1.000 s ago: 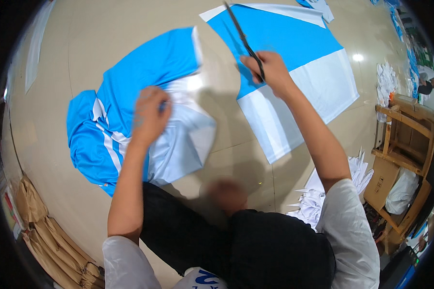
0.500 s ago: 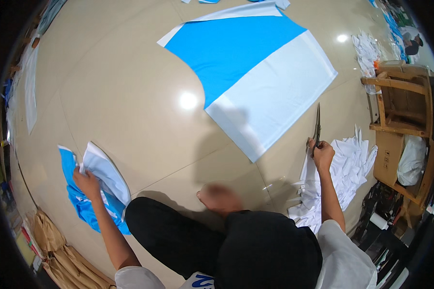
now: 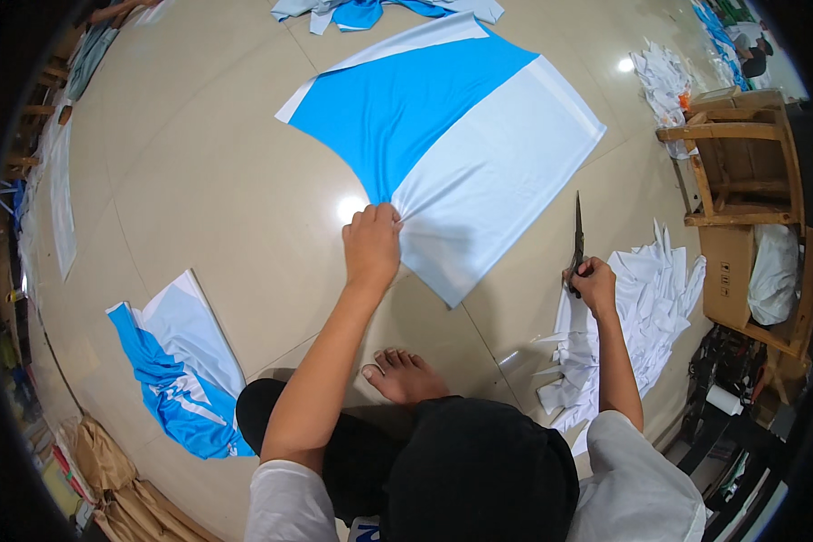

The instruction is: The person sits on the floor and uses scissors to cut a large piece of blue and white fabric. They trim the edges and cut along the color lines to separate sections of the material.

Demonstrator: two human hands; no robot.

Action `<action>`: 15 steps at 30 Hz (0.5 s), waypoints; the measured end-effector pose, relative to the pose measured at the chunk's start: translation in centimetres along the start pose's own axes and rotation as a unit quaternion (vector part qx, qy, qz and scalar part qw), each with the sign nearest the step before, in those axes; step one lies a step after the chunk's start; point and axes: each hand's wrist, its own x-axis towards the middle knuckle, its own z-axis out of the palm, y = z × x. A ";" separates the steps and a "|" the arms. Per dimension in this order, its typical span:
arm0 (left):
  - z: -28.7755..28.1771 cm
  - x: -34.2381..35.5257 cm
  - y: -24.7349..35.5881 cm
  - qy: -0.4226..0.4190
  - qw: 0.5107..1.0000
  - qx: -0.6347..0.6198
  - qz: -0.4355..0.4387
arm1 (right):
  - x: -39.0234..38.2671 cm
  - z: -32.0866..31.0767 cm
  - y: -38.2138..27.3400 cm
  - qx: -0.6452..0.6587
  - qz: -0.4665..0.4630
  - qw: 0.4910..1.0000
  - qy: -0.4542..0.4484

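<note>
Clamped shut on cloth, the left grip (image 3: 370, 246) has the near edge of the blue-and-pale panel (image 3: 465, 131) bunched in its fingers, right where the two colours meet, and creases are fanning out ahead of it! Here's the change: that hand is no longer on the crumpled blue-and-white garment (image 3: 176, 379), which now lies let go, down and to the left of the grip. So the work, as I judge it, switches to this panel, with the other piece clear of it. The rest of the panel stays spread on the floor (image 3: 226, 208), running ahead and to the right of the left grip.

Over to the right grip (image 3: 594, 282), closed around the handles of the black scissors (image 3: 579, 230); the blades look together, pointing away, just beside the panel and apparently not touching it. Whether fingers pass through the loops, I can't tell. Just behind and right of that grip sits a heap of white scraps (image 3: 632, 330). The scissors look ready but idle; the left hand has the action.
</note>
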 end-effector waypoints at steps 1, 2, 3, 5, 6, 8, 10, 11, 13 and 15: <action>0.0 -0.3 -1.4 0.026 1.000 -0.001 0.010 | -0.2 -0.4 -0.1 -0.032 -0.004 0.999 -0.005; -0.4 -0.8 -3.7 0.053 0.998 -0.002 0.021 | -0.3 -0.8 -0.2 -0.064 -0.008 0.998 -0.011; -1.2 -1.5 -6.2 0.078 0.996 -0.003 0.031 | -0.4 -1.0 -0.3 -0.090 -0.013 0.996 -0.017; -4.9 -2.7 -11.3 0.141 0.989 0.034 -0.010 | -0.8 -1.1 -1.0 -0.140 -0.025 0.989 -0.031; -6.9 -3.2 -14.9 0.154 0.986 0.062 -0.033 | -1.1 -1.1 -1.6 -0.169 -0.032 0.985 -0.027; -11.6 -4.4 -19.9 0.226 0.964 0.123 -0.073 | -1.9 -0.9 -3.2 -0.223 -0.053 0.973 -0.025; -13.8 -5.0 -20.7 0.270 0.947 0.145 -0.092 | -2.0 -0.6 -5.4 -0.236 -0.049 0.970 -0.011; -14.9 -5.4 -21.3 0.294 0.938 0.156 -0.100 | -1.9 -0.2 -6.9 -0.242 -0.048 0.969 -0.002; -14.8 -7.3 -22.3 0.256 0.954 0.135 -0.082 | -2.1 1.4 -10.5 -0.163 -0.135 0.977 0.030; -12.4 -8.4 -19.8 0.218 0.970 0.096 -0.047 | -2.4 4.0 -13.9 -0.043 -0.199 0.979 0.030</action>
